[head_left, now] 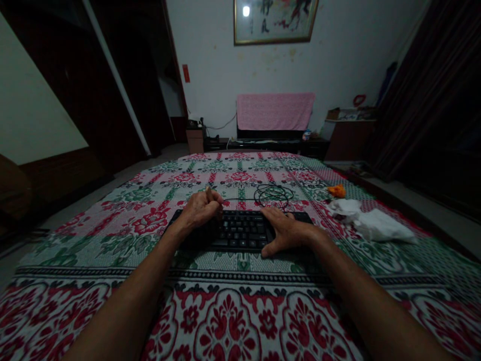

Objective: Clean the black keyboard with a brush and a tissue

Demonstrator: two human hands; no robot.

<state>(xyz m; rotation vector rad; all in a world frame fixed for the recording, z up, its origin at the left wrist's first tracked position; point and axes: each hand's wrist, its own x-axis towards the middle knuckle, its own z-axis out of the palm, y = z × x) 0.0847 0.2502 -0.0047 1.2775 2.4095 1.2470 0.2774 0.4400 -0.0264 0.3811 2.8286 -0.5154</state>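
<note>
A black keyboard (240, 230) lies on a floral red, green and white bedspread (240, 306). My left hand (200, 206) rests over the keyboard's left end, its fingers curled into a loose fist around something small I cannot make out. My right hand (283, 229) lies flat on the keyboard's right half, fingers stretched out, thumb at the front edge. The keyboard's black cable (272, 194) is coiled just behind it.
White crumpled cloths (372, 223) and a small orange thing (337, 190) lie to the right on the bedspread. Beyond the bed stand a low cabinet with a pink cover (275, 111), a framed picture (274, 20) and dark curtains (432, 90).
</note>
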